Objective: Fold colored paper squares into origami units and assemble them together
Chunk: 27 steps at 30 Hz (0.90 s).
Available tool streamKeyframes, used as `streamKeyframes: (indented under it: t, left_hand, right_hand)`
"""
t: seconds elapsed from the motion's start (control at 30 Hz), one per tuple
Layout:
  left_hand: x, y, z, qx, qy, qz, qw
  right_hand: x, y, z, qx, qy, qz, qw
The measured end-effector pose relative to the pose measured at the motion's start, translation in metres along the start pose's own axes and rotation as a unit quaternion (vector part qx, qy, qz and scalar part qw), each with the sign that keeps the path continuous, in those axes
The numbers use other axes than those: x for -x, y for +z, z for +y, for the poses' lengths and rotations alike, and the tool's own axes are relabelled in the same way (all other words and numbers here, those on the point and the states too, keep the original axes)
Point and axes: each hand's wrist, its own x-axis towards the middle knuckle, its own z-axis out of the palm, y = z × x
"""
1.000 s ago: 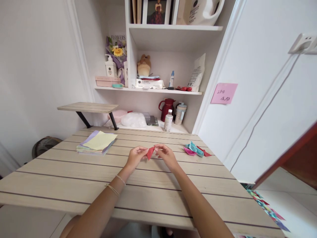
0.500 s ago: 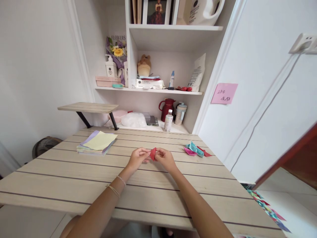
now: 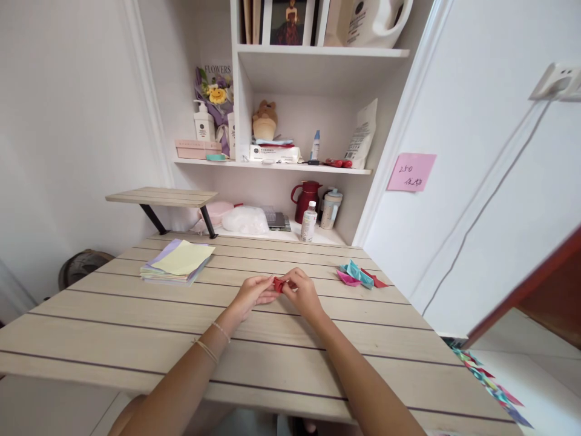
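Over the middle of the table (image 3: 281,357), your left hand (image 3: 252,295) and right hand (image 3: 303,295) pinch the red paper (image 3: 278,285) from either side, so it sits between your fingertips. It's too small and covered to tell which way it points or how its long axis runs. Beyond your right hand lie folded papers (image 3: 358,274); left, a paper stack (image 3: 181,259).

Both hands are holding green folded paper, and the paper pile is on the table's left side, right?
Not green: the head view shows the folded paper in the left hand and right hand is red. The paper pile is on the table's left.
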Motion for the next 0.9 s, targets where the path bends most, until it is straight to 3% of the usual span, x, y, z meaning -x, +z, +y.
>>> streamKeyframes:
  t: [0.2,0.43,0.6,0.7,0.9]
  left_hand:
    - [0.001,-0.001,-0.002,0.029,-0.016,-0.026,0.999]
    - [0.001,-0.004,0.000,0.018,-0.012,-0.022,1.000]
    - [0.000,-0.005,0.003,-0.009,0.015,0.010,1.000]
    - [-0.001,-0.004,0.002,-0.031,0.039,0.019,0.999]
    - [-0.002,-0.002,0.002,-0.055,0.071,0.018,0.996]
  right_hand:
    - [0.001,0.002,0.001,0.003,-0.020,-0.026,0.999]
    - [-0.003,-0.001,0.001,-0.068,0.105,-0.064,0.990]
    - [-0.004,-0.004,0.001,-0.235,0.204,-0.105,0.945]
    - [-0.002,-0.002,0.001,-0.262,0.232,-0.107,0.931]
    - [0.002,0.006,0.010,-0.258,0.256,-0.078,0.928]
